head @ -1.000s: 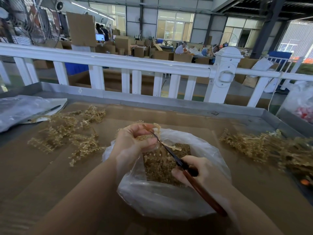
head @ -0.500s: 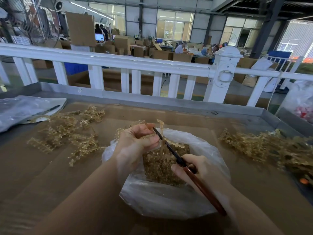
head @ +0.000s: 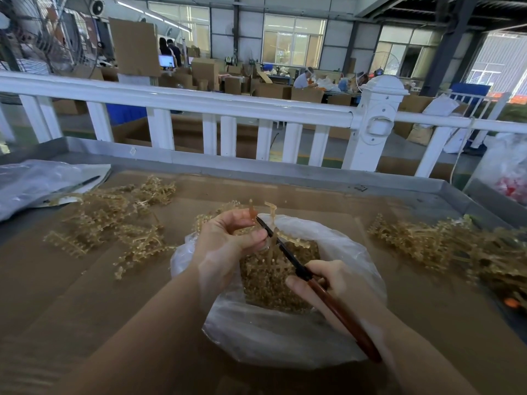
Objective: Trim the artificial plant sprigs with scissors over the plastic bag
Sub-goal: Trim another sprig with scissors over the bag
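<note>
A clear plastic bag (head: pixel 285 340) stands open at the table's middle, holding a heap of tan trimmings (head: pixel 271 280). Above its far rim my left hand (head: pixel 228 238) pinches a tan plastic sprig (head: pixel 271 220), whose stems poke up past my fingers. My right hand (head: pixel 333 283) grips the red-brown handles of the scissors (head: pixel 336 309). Their dark blades (head: pixel 273 238) point up and left, with the tips at the sprig just beside my left fingers.
Loose sprigs lie in a pile on the left (head: pixel 114 220) and a larger pile on the right (head: pixel 433 240). A grey plastic sheet (head: pixel 37 183) covers the far-left corner. The table's metal rim (head: pixel 256 172) and a white fence (head: pixel 222 106) close the far side.
My left hand has lifted the sprig a little, so more stem stands above the fingers. The scissor tips have followed to the sprig at my left fingertips. The right hand has barely shifted.
</note>
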`<action>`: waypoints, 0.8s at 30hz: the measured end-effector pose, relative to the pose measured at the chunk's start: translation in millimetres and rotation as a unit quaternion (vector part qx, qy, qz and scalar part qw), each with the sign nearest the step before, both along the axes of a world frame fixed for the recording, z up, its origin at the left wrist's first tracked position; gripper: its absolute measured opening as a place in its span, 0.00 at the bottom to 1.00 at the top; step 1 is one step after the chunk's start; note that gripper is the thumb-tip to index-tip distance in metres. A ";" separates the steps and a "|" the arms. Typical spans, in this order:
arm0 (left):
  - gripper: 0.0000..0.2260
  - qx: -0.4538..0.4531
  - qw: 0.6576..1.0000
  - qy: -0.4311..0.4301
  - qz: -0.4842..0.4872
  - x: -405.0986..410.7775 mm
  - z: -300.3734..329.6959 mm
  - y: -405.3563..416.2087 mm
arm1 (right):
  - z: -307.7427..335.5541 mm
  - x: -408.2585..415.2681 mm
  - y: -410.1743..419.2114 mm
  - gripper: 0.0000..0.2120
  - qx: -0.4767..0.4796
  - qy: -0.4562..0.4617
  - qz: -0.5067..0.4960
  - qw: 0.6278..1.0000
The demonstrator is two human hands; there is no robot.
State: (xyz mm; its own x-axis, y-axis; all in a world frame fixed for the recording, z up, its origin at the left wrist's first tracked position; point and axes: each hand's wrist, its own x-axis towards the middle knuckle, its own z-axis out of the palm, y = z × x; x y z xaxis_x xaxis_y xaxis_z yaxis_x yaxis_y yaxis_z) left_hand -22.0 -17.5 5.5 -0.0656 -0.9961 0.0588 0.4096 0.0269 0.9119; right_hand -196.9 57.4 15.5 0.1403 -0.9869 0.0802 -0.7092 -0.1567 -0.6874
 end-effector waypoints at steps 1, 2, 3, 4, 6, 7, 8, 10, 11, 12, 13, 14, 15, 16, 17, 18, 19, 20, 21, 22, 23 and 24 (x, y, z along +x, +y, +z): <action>0.15 0.000 1.000 -0.001 0.003 0.0 -0.2 -0.1 | -0.4 0.1 -0.4 0.15 0.001 0.000 -0.002 1.000; 0.15 0.000 1.000 -0.002 0.006 -0.4 -0.4 0.2 | -0.9 -0.1 -0.7 0.15 0.001 0.000 -0.003 1.000; 0.14 0.000 1.000 -0.001 0.009 -0.7 -0.9 0.4 | -1.2 -0.1 -1.0 0.16 0.000 0.000 -0.004 1.000; 0.14 0.001 1.000 0.002 0.014 -0.8 -1.6 0.5 | -1.7 -0.2 -1.2 0.16 -0.001 0.000 -0.004 1.000; 0.13 0.002 1.000 0.011 0.019 -1.0 -2.7 1.3 | -2.7 0.0 -1.5 0.17 -0.003 -0.003 -0.003 1.000; 0.13 0.001 1.000 0.012 0.019 -1.0 -3.0 1.9 | -3.3 0.0 -1.7 0.18 -0.004 -0.006 -0.003 1.000; 0.13 -0.001 1.000 0.009 0.020 -1.2 -3.2 2.5 | -3.9 -0.2 -1.9 0.18 -0.004 -0.010 -0.002 1.000; 0.14 -0.005 1.000 -0.007 0.026 -0.7 -3.2 3.4 | -4.2 -0.5 -1.8 0.20 -0.003 -0.016 0.000 1.000; 0.14 -0.008 1.000 -0.015 0.026 -0.1 -2.7 3.6 | -4.0 -0.5 -1.5 0.21 -0.001 -0.017 0.002 1.000; 0.14 -0.010 0.999 -0.020 0.023 0.6 -2.3 3.6 | -3.7 -0.5 -1.0 0.23 0.002 -0.019 0.005 1.000; 0.14 -0.010 1.000 -0.023 0.018 1.3 -1.7 3.3 | -3.6 -0.4 -0.9 0.24 0.005 -0.021 0.009 1.000; 0.14 -0.010 0.999 -0.027 0.013 1.9 -1.0 2.9 | -3.9 -0.5 -1.1 0.24 0.006 -0.022 0.011 1.000; 0.14 -0.009 0.999 -0.035 0.009 2.2 -0.2 2.7 | -4.2 -0.5 -1.6 0.24 0.006 -0.025 0.012 1.000; 0.14 -0.009 0.999 -0.045 0.005 2.2 0.4 2.7 | -4.5 -0.2 -2.0 0.26 0.006 -0.030 0.014 0.999; 0.15 -0.010 0.998 -0.054 0.001 2.0 0.9 3.1 | -4.7 0.1 -2.6 0.28 0.004 -0.037 0.016 0.999; 0.15 -0.009 0.998 -0.061 -0.003 1.5 1.3 3.3 | -5.3 0.0 -3.5 0.29 0.003 -0.042 0.016 0.999; 0.15 -0.007 0.998 -0.065 -0.004 1.2 1.4 3.4 | -6.3 -0.6 -4.5 0.29 0.003 -0.042 0.016 0.999; 0.16 -0.005 0.998 -0.066 -0.003 0.8 1.4 3.3 | -7.4 -1.2 -5.6 0.27 0.004 -0.039 0.015 0.999; 0.17 -0.002 0.998 -0.063 -0.001 0.3 1.2 3.0 | -8.8 -1.9 -6.4 0.26 0.002 -0.036 0.014 0.999; 0.18 0.002 0.998 -0.059 0.002 -0.1 0.9 2.7 | -10.0 -2.6 -7.2 0.25 -0.001 -0.033 0.011 0.999; 0.18 0.006 0.999 -0.053 0.006 -0.3 0.8 2.3 | -11.0 -3.0 -7.9 0.24 -0.005 -0.031 0.009 0.999; 0.19 0.009 0.999 -0.048 0.009 -0.6 0.6 2.2 | -11.6 -3.2 -8.2 0.24 -0.007 -0.029 0.007 1.000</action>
State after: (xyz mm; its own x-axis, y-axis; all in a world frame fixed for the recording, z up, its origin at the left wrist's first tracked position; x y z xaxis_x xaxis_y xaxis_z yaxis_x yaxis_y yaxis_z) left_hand -22.6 -15.3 6.1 -0.0526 -0.9980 0.0345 0.3204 0.0158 0.9472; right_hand -200.1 49.1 3.9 0.1496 -0.9834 0.1026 -0.6659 -0.1769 -0.7248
